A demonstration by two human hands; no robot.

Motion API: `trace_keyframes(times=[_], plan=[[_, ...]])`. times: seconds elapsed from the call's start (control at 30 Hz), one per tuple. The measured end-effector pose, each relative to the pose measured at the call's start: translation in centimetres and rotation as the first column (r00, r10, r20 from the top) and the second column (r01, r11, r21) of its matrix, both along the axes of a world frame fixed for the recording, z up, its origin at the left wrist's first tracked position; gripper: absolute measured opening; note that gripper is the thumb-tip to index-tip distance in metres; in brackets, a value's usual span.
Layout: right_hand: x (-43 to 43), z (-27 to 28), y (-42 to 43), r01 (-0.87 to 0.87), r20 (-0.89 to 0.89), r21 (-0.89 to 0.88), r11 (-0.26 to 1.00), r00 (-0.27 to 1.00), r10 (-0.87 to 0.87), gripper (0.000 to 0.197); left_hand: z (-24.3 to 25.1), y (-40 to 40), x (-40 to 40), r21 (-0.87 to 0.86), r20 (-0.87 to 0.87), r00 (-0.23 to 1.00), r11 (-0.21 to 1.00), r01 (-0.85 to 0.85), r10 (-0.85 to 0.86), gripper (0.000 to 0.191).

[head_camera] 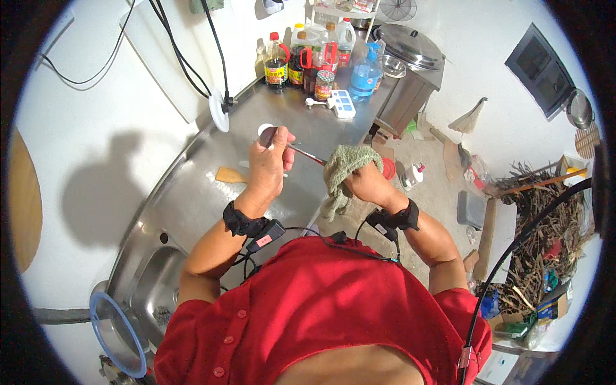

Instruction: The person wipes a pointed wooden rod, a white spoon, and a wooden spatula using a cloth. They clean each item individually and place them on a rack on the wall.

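Above the steel counter [202,197], my left hand [270,163] grips a long-handled utensil [308,155] near its dark, rounded end; its exact kind cannot be told. A green textured cloth [344,166] is bunched in my right hand [369,183] and wraps the handle end of that utensil. Part of the cloth hangs below my right hand. A wooden spatula or scraper [230,175] lies on the counter left of my left hand, with white residue beside it. A round white item [264,128] shows just behind my left fingertips.
Sauce bottles [276,67], a jar [324,85], a blue pump bottle [365,72] and a white power strip [343,104] stand or lie at the counter's far end. A sink [156,284] is at the lower left. Firewood [534,226] and boxes are on the floor at the right.
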State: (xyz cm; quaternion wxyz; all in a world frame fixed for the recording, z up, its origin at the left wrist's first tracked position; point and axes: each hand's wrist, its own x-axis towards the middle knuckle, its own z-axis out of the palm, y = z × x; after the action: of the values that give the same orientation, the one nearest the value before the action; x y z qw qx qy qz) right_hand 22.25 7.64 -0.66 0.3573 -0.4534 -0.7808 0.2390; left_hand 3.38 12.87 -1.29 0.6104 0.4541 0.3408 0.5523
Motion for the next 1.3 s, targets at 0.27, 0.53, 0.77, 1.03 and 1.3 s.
trace_keyframes(times=[0.27,0.53,0.77,1.03,1.3], plan=[[-0.6,-1.6,1.1,0.107,-0.244,-0.323,0.94,0.951,-0.192,0.017,-2.4,0.5,0.0,-0.265,0.27,0.963,0.96,0.087,-0.012,0.022],[-1.8,-0.4,1.1,-0.042,-0.25,-0.518,0.854,0.963,-0.104,0.021,-3.4,-1.5,2.2,-0.173,0.178,0.971,0.967,0.189,-0.158,0.02],[-1.0,-2.4,0.7,-0.121,-0.226,-0.24,0.963,0.972,0.066,0.02,-3.4,-1.4,1.4,-0.22,0.062,0.984,0.959,0.179,-0.169,0.019],[0.2,-2.4,-0.1,-0.081,-0.124,-0.147,0.986,0.99,0.063,0.013,-2.2,-0.2,0.7,-0.241,0.196,0.976,0.96,0.141,-0.095,0.016],[2.6,-0.3,1.7,0.284,-0.119,0.22,0.933,0.957,-0.263,0.025,-2.3,-1.2,-0.1,-0.021,-0.468,0.846,0.96,0.278,-0.256,0.021]])
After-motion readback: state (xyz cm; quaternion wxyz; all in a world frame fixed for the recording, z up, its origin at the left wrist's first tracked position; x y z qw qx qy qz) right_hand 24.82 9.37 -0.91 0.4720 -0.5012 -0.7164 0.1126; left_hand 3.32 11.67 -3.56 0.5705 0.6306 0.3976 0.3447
